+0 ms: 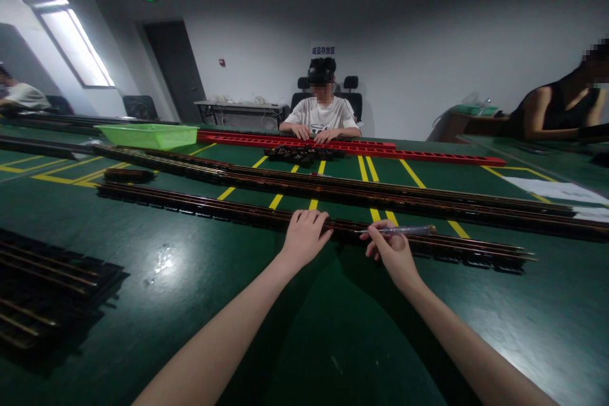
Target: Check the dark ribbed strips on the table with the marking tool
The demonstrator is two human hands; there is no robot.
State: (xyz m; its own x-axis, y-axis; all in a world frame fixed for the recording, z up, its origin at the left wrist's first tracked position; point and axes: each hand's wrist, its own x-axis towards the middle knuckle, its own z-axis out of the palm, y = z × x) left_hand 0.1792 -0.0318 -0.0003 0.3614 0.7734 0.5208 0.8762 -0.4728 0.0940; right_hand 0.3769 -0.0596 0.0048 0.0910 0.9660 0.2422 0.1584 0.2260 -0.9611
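A long black strip with copper-coloured rods (228, 208) runs across the green table in front of me. My left hand (307, 235) lies over its middle, fingers stretched across the top and thumb out to the right; nothing is lifted in it. In my right hand (390, 247) is a slim screwdriver (413, 230) with a clear handle, pinched between thumb and fingers. Its thin shaft points left, with the tip close to the strip between my hands. Whether the tip touches the strip, I cannot tell.
Beyond lie more long black strips (266, 177), a short black piece (128, 175), red slotted rails (442, 157) and a light green basket (150, 135). Black strips with rods (42, 273) lie at left. A person (323, 111) opposite handles dark parts. White paper (556, 189) lies right.
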